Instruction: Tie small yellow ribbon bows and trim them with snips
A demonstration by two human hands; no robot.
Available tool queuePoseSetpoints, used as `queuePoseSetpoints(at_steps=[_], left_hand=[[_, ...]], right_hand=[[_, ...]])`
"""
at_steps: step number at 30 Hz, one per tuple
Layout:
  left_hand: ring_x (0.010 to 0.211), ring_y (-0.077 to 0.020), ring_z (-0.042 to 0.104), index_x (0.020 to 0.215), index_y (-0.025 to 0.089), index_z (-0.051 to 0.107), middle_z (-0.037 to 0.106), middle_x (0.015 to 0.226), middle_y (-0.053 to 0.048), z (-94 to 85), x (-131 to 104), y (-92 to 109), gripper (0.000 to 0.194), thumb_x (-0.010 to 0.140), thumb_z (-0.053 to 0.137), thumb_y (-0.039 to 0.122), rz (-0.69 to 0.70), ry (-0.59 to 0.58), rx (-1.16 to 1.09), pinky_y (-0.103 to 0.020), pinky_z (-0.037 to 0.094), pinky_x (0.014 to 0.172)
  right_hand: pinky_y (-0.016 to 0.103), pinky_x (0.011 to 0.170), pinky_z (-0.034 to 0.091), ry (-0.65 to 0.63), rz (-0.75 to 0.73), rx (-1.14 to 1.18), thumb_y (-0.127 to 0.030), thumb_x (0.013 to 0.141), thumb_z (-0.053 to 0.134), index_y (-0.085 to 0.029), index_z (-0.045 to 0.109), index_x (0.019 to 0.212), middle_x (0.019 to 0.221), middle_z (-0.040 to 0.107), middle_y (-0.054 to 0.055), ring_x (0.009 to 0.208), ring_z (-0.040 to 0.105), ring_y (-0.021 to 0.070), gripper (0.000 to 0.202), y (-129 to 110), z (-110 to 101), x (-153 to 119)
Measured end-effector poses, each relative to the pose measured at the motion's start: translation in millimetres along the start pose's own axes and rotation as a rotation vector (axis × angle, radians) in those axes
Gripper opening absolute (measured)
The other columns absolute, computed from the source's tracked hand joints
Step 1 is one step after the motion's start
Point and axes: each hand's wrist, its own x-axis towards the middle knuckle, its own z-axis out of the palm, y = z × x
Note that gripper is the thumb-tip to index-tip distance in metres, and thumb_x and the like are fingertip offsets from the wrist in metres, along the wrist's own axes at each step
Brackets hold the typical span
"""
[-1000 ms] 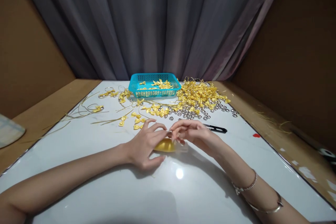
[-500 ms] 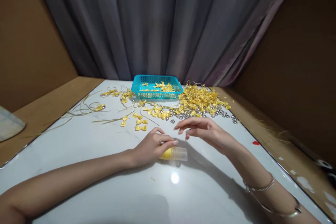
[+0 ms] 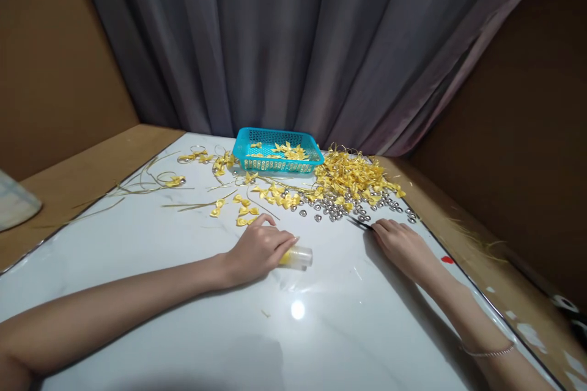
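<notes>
You have two hands (image 3: pixel 261 250) in view, one blue basket (image 3: pixel 280 164), one yellow tube (image 3: pixel 301 257) with a clear end, one black tool (image 3: pixel 361 223), one bracelet (image 3: pixel 490 354) and one red piece (image 3: pixel 447 259). Your yellow bows (image 3: pixel 351 174) and silver pieces (image 3: pixel 318 218) number dozens each, too heaped to count exactly.

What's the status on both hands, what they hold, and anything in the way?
Left hand gripping yellow-and-clear tube. Right hand holding slim black tool. Silver pieces right by its tip, yellow bows heaped beyond.
</notes>
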Motion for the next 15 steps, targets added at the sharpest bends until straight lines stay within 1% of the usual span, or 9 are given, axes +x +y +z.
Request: queuePoseSetpoints(at_steps=[2,4,6,8,9,10,11,12,15], left_hand=[[0.055,-0.014,0.053,0.075,0.018,0.064,0.07,0.07,-0.003,-0.7,1,-5,0.031,0.092,0.039,0.022,-0.019,0.038,0.027,-0.033,0.032,0.078],[0.053,-0.0133,0.052,0.073,0.017,0.064,0.07,0.068,-0.003,-1.0,2,-8,0.031,0.092,0.04,0.022,-0.032,0.064,0.064,-0.033,0.032,0.077],[0.053,-0.013,0.053,0.071,0.016,0.063,0.07,0.066,-0.003,-0.9,2,-10,0.032,0.092,0.04,0.023,-0.032,0.078,0.091,-0.032,0.033,0.075],[0.053,-0.0128,0.053,0.071,0.016,0.063,0.069,0.064,-0.003,-0.4,1,-10,0.032,0.092,0.04,0.023,-0.028,0.095,0.105,-0.032,0.033,0.074],[0.052,-0.0126,0.053,0.071,0.017,0.063,0.068,0.063,-0.002,-0.1,1,-10,0.032,0.092,0.04,0.023,-0.024,0.104,0.11,-0.032,0.033,0.074],[0.052,-0.0124,0.053,0.071,0.017,0.063,0.068,0.062,-0.002,0.2,1,-10,0.032,0.092,0.04,0.022,-0.019,0.112,0.113,-0.032,0.033,0.074],[0.051,-0.0123,0.053,0.07,0.017,0.062,0.067,0.061,-0.002,0.6,1,-10,0.032,0.092,0.04,0.022,-0.015,0.122,0.113,-0.032,0.033,0.074],[0.051,-0.0121,0.053,0.069,0.017,0.062,0.067,0.06,-0.001,1.0,0,-10,0.032,0.092,0.041,0.021,-0.012,0.134,0.11,-0.032,0.034,0.074],[0.049,-0.0114,0.052,0.065,0.016,0.061,0.064,0.055,0.0,2.2,0,-10,0.032,0.091,0.042,0.019,-0.004,0.178,0.106,-0.033,0.034,0.074]], right_hand=[[0.034,0.064,0.043,0.066,0.057,0.212,-0.018,0.088,0.033,-0.015,0.056,0.084,0.078,0.063,0.013,0.068,0.059,0.0238,0.024,-3,-8,-3],[0.03,0.058,0.044,0.103,0.12,0.503,-0.025,0.09,0.031,-0.017,0.054,0.086,0.067,0.062,0.008,0.058,0.057,0.0194,0.025,-15,-22,-8],[0.027,0.052,0.043,0.065,0.14,0.707,-0.034,0.092,0.03,-0.018,0.055,0.088,0.055,0.058,0.003,0.049,0.053,0.0167,0.029,-35,-38,-13],[0.025,0.049,0.043,0.068,0.124,0.82,-0.04,0.091,0.034,-0.017,0.06,0.097,0.06,0.061,0.004,0.05,0.054,0.0164,0.035,-60,-53,-18],[0.025,0.05,0.044,0.045,0.093,0.834,-0.044,0.088,0.042,-0.016,0.062,0.1,0.065,0.064,0.006,0.054,0.057,0.0168,0.036,-73,-58,-20],[0.024,0.051,0.044,0.055,0.068,0.834,-0.047,0.084,0.051,-0.016,0.064,0.101,0.069,0.066,0.006,0.056,0.058,0.0169,0.038,-86,-61,-22],[0.024,0.05,0.044,0.08,0.044,0.812,-0.047,0.082,0.055,-0.014,0.065,0.102,0.068,0.066,0.006,0.056,0.059,0.0166,0.04,-97,-62,-23],[0.023,0.048,0.043,0.122,0.019,0.775,-0.046,0.083,0.054,-0.013,0.066,0.102,0.064,0.064,0.006,0.052,0.057,0.0154,0.041,-107,-62,-24],[0.024,0.042,0.039,0.29,-0.045,0.604,-0.041,0.092,0.04,-0.007,0.065,0.106,0.059,0.061,0.005,0.043,0.054,0.0132,0.045,-127,-54,-24]])
